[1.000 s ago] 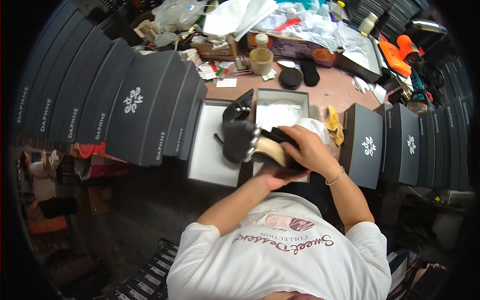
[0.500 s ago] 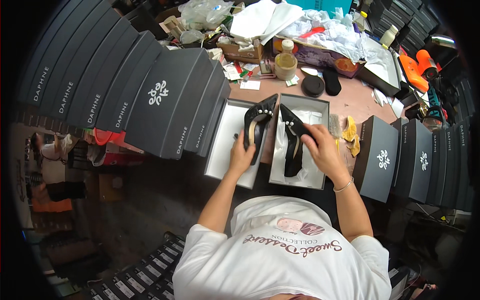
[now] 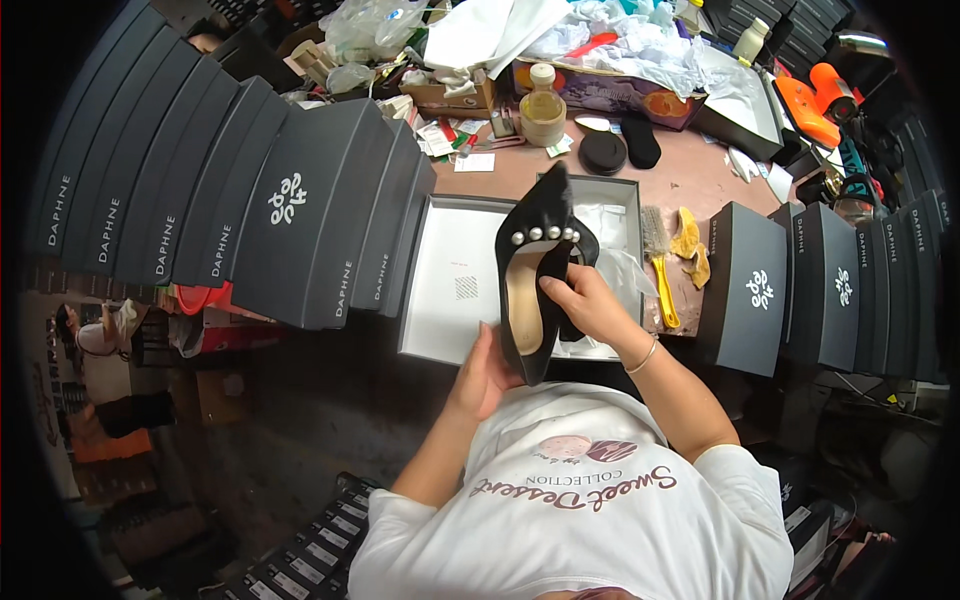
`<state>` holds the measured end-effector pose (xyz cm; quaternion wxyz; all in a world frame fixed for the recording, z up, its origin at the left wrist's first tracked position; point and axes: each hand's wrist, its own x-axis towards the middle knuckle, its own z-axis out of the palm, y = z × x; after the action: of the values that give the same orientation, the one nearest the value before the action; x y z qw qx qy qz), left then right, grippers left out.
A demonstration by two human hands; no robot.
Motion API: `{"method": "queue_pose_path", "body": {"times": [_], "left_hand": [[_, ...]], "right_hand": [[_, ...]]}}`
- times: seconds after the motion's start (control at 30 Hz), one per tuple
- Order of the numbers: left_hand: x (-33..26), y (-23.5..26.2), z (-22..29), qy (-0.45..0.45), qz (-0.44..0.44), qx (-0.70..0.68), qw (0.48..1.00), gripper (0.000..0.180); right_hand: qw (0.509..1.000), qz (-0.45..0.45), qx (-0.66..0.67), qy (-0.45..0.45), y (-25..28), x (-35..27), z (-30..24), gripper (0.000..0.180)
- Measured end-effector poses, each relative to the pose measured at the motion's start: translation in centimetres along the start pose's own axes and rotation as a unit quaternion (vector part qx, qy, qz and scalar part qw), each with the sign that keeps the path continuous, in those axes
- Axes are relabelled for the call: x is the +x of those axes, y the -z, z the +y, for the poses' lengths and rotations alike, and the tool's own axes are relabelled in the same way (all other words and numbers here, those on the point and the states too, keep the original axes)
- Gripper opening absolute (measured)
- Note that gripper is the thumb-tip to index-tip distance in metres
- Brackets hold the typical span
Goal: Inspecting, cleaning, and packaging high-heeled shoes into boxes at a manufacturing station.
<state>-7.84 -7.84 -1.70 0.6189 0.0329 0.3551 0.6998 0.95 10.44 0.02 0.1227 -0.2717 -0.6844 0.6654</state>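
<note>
- Gripping a shoe (image 3: 524,290): right hand (image 3: 590,302); left hand (image 3: 484,375) cupped loosely at its heel.
- Shoe partly hiding the box (image 3: 612,190).
- Brush (image 3: 665,294) right, bottle (image 3: 542,116) far, cartons (image 3: 300,230) left.

A brownish-pink tabletop (image 3: 690,160) stands above a dark floor (image 3: 280,410) (dim, down to the left).

A: "Passable where?"
B: "Over the white-lined tray (image 3: 430,300), left of the raised black shoe (image 3: 528,285)."
A: "Obstructed where?"
B: "At far left, by a row of dark boxes (image 3: 310,210); at right, by a yellow-handled brush (image 3: 664,292), then upright boxes (image 3: 745,290); ahead, by a bottle (image 3: 542,115)."
</note>
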Motion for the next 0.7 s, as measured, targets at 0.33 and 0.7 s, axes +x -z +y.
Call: {"method": "queue_pose_path", "body": {"times": [0.33, 0.7], "left_hand": [[1.1, -0.2, -3.0, 0.339, -0.147, -0.344, 0.863, 0.074], [2.7, 1.6, -6.4, 0.2, -0.046, -0.404, 0.891, 0.053]], "right_hand": [[0.943, -0.199, -0.19, 0.186, -1.7, -1.3, -3.5, 0.025], [0.964, 0.108, -0.212, 0.116, 5.9, -1.9, -0.4, 0.024]]}}
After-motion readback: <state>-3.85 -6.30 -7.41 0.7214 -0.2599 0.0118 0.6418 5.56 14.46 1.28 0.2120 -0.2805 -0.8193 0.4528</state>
